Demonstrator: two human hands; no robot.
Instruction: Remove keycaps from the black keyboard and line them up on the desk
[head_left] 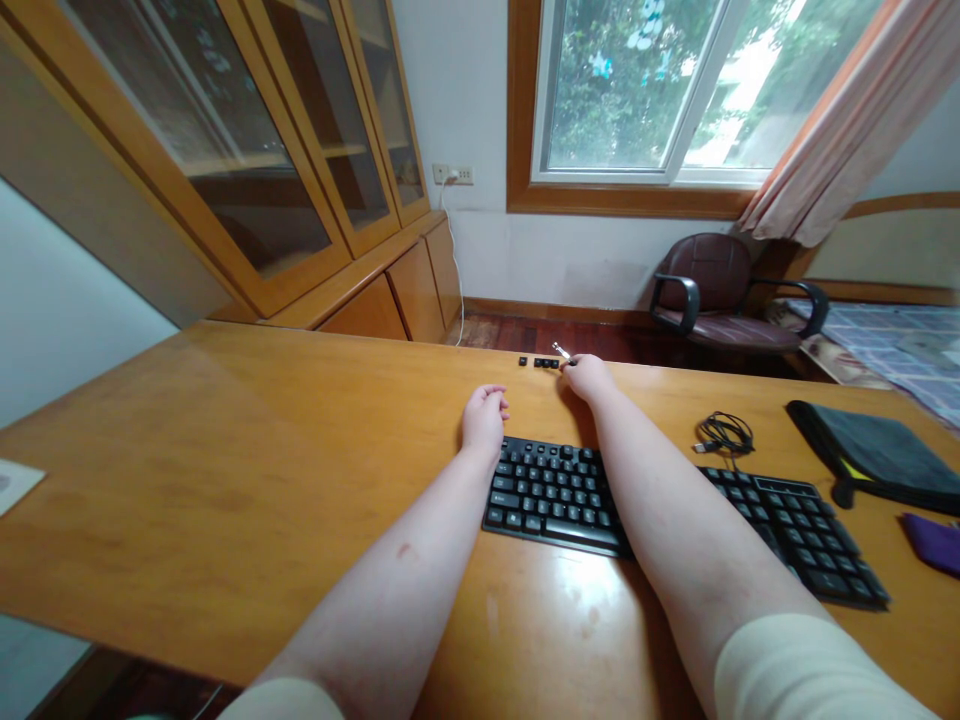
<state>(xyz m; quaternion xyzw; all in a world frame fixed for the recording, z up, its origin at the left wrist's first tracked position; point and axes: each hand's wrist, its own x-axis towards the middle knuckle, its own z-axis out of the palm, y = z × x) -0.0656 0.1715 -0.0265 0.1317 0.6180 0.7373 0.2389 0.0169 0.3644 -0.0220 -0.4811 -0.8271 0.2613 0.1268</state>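
Observation:
A black keyboard (570, 495) lies on the wooden desk (225, 450), stretching off to the right under my right forearm. My left hand (484, 415) rests on the desk just beyond the keyboard's far left corner, fingers loosely curled, nothing visible in it. My right hand (589, 377) reaches to the desk's far edge and pinches a small metal tool (561, 351). Right beside its tip a short row of loose black keycaps (541, 362) sits on the desk.
A coiled black cable (724, 433) lies behind the keyboard. A dark pouch (870, 452) and a purple item (934, 540) sit at the right. A paper (15, 482) lies at the left edge. Beyond the desk stand a brown armchair (720, 290) and a glass-door cabinet (285, 150).

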